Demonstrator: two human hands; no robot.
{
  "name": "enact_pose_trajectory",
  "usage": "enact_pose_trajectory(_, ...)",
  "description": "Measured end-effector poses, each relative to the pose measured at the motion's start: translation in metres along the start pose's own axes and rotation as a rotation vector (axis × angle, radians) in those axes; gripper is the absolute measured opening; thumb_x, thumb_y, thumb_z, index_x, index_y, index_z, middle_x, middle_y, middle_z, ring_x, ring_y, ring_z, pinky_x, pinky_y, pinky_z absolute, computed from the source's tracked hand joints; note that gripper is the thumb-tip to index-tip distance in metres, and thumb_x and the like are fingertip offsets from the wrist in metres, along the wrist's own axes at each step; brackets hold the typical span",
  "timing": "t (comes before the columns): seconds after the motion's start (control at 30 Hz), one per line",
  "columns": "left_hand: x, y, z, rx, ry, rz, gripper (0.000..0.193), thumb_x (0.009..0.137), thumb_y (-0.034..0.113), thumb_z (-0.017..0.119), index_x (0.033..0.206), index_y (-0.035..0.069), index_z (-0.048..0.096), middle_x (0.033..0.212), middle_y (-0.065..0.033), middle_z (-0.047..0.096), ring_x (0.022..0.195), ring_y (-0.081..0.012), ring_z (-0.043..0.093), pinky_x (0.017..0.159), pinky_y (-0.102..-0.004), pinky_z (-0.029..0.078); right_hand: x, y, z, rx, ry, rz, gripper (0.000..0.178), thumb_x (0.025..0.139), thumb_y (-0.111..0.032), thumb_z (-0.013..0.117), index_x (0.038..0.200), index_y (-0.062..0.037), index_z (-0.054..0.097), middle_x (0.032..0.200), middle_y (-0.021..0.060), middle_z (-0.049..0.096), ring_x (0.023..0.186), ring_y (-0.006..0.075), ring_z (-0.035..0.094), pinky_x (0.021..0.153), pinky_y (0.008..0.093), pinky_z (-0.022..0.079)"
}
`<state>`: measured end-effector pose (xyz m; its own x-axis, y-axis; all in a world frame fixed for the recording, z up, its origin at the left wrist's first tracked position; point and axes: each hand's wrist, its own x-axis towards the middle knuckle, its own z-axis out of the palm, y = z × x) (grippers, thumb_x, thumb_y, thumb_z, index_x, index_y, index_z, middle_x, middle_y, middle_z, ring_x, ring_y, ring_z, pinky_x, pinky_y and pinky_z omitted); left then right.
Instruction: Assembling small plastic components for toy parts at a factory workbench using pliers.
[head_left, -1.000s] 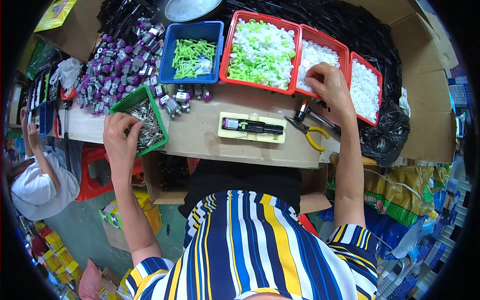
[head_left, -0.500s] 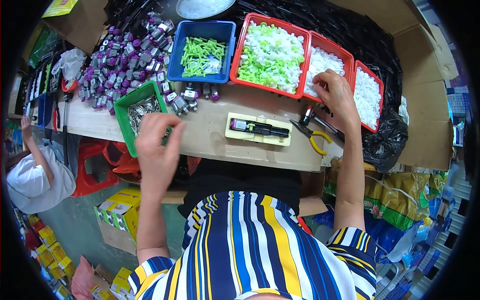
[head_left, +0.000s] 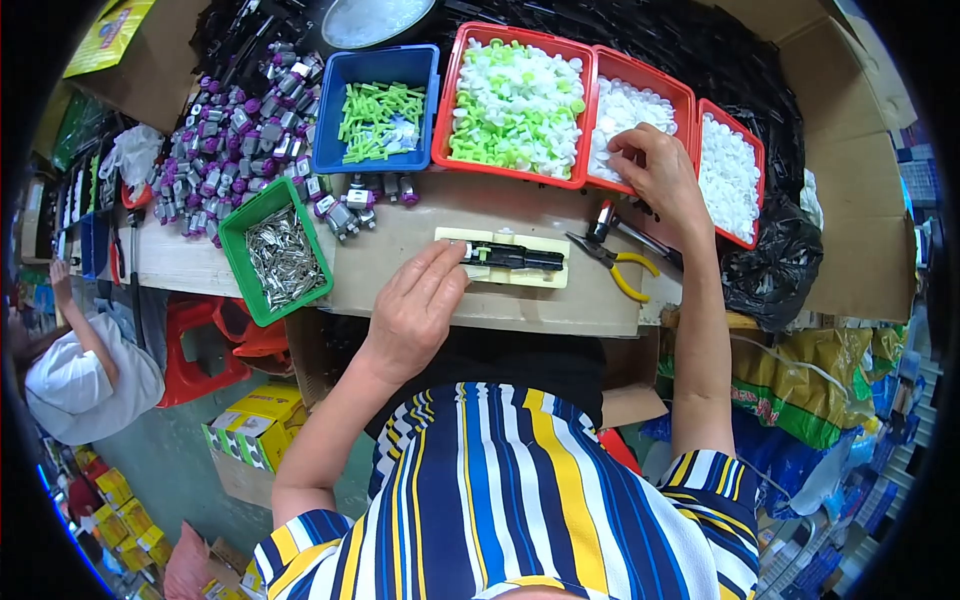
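A cream-coloured holding block (head_left: 500, 236) lies on the worktop with a long black plastic part (head_left: 515, 256) in it. My left hand (head_left: 415, 305) reaches to the block's left end, its fingers pressed together there. They cover the grey motor at that end, and anything pinched is hidden. Over the middle red bin, full of small white plastic pieces (head_left: 628, 108), my right hand (head_left: 662, 178) is closed in a pinch. Whatever its fingertips hold, if anything, is too small to make out. A green bin of thin metal pieces (head_left: 285, 258) stands left of my left hand.
Yellow-handled pliers (head_left: 630, 272) and a red-and-black tool (head_left: 602, 220) lie right of the block. Behind are a blue bin (head_left: 325, 110) of green parts, a red bin (head_left: 450, 125) of green-white pieces and a heap of purple-ended motors (head_left: 235, 140). A person (head_left: 90, 370) sits far left.
My left hand has moved right, from above the green bin to the left end of the holding block. My right hand stays over the middle red bin, slightly shifted. The view has shifted a little.
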<state>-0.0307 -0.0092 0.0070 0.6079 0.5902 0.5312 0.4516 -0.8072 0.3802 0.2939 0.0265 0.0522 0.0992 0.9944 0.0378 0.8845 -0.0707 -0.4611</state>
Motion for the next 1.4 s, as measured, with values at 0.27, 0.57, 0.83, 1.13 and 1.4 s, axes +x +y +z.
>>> enact_pose_trajectory(0.27, -0.008, 0.002, 0.007, 0.125, -0.046, 0.064, 0.018, 0.080, -0.001, 0.062, 0.097, -0.005, 0.062, 0.122, -0.0207, 0.064, 0.117, -0.0351, 0.062, 0.093, -0.0386, 0.055, 0.004, -0.008, -0.006, -0.113, -0.054, 0.012, 0.019, 0.083, -0.008, 0.071, 0.098, 0.0041, 0.071, 0.093, 0.0151, 0.066, 0.086, 0.0268, 0.066, 0.079, 0.0383, 0.052)
enact_pose_trajectory(0.57, -0.014, 0.004, 0.004, 0.042, -0.047, 0.003, 0.010, 0.082, -0.005, 0.062, 0.092, -0.004, 0.061, 0.129, -0.0218, 0.062, 0.125, -0.0345, 0.057, 0.099, -0.0401, 0.052, -0.001, -0.001, -0.004, -0.061, 0.061, -0.090, 0.016, 0.082, -0.002, 0.070, 0.097, 0.0037, 0.070, 0.090, 0.0150, 0.067, 0.081, 0.0262, 0.067, 0.074, 0.0354, 0.053)
enact_pose_trajectory(0.83, -0.027, 0.005, -0.004, -0.179, 0.081, -0.169, 0.016, 0.079, -0.006, 0.069, 0.091, -0.004, 0.060, 0.131, -0.0218, 0.059, 0.124, -0.0405, 0.056, 0.100, -0.0445, 0.050, -0.058, -0.078, 0.032, 0.208, 0.193, -0.419, 0.013, 0.080, -0.003, 0.074, 0.092, -0.0001, 0.069, 0.087, 0.0116, 0.064, 0.077, 0.0249, 0.065, 0.067, 0.0336, 0.051)
enact_pose_trajectory(1.13, -0.031, 0.007, 0.001, -0.123, 0.087, -0.170, 0.017, 0.079, -0.004, 0.070, 0.092, -0.003, 0.061, 0.127, -0.0188, 0.063, 0.118, -0.0391, 0.058, 0.097, -0.0434, 0.050, -0.056, -0.114, 0.079, 0.203, 0.009, -0.484, 0.025, 0.077, -0.012, 0.078, 0.098, -0.0035, 0.067, 0.093, 0.0092, 0.058, 0.089, 0.0271, 0.058, 0.072, 0.0392, 0.044)
enact_pose_trajectory(1.4, -0.033, 0.001, 0.002, -0.046, 0.092, -0.123, 0.014, 0.078, 0.001, 0.069, 0.089, -0.003, 0.062, 0.126, -0.0164, 0.064, 0.113, -0.0331, 0.060, 0.090, -0.0414, 0.051, -0.057, -0.130, 0.069, -0.094, -0.021, -0.492, 0.020, 0.078, -0.014, 0.074, 0.095, -0.0055, 0.067, 0.092, 0.0058, 0.057, 0.089, 0.0241, 0.057, 0.071, 0.0383, 0.041)
